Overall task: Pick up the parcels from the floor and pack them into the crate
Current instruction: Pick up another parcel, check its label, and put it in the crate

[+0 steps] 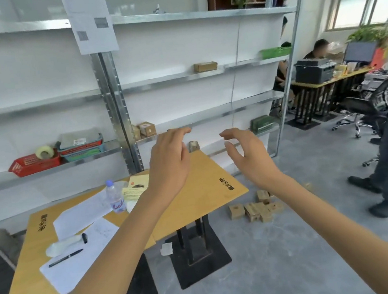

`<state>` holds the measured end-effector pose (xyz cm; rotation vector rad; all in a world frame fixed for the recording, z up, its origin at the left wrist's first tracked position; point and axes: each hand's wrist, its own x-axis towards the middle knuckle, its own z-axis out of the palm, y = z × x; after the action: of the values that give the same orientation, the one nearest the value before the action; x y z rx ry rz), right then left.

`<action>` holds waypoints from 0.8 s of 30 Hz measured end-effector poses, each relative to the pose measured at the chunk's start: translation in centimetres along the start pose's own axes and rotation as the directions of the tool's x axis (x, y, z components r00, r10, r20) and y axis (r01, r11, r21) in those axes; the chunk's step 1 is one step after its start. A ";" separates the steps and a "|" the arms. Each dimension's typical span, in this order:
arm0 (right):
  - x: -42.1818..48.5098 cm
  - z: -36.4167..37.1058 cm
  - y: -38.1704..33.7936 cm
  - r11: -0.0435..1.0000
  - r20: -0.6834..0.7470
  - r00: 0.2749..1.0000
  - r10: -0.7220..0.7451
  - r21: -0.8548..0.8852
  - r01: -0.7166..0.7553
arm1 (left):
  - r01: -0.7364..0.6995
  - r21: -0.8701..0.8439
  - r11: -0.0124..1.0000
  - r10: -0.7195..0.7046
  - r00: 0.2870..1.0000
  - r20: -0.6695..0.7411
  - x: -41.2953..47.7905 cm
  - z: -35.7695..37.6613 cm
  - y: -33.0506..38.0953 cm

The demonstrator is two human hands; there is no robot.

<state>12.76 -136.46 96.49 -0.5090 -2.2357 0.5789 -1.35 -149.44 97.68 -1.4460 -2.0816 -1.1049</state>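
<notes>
As they lie heaped, parcels (255, 209) at mixed angles.

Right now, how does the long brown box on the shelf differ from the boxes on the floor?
The shelf box stands alone and looks long and low; the floor boxes are several, more cube-shaped, huddled together. The shelf box rests on a metal shelf; the floor boxes lie by the table. Both are brown cardboard.

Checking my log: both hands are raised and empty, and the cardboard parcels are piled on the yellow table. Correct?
Not quite. The head view shows the parcels piled on the floor beside the yellow table, not on it. The left hand and right hand are raised and empty.
</notes>
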 end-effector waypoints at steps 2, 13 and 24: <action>-0.8 -1.5 1.3 0.999 -0.008 1.000 0.025 -0.041 -0.025 | -0.022 -0.010 1.000 0.022 1.000 0.014 0.0 1.0 0.9; -2.6 -7.5 8.3 0.994 -0.033 0.997 0.069 -0.077 -0.072 | -0.075 0.014 0.997 0.074 0.995 0.071 1.6 8.7 6.6; -1.9 -20.8 24.7 0.979 -0.054 0.986 0.156 -0.127 -0.162 | -0.069 0.036 0.997 0.063 0.989 0.135 6.0 22.3 16.4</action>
<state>34.01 -112.16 94.63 -0.7659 -2.2136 0.4984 13.89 -125.79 94.26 -1.5973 -2.1159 -0.9595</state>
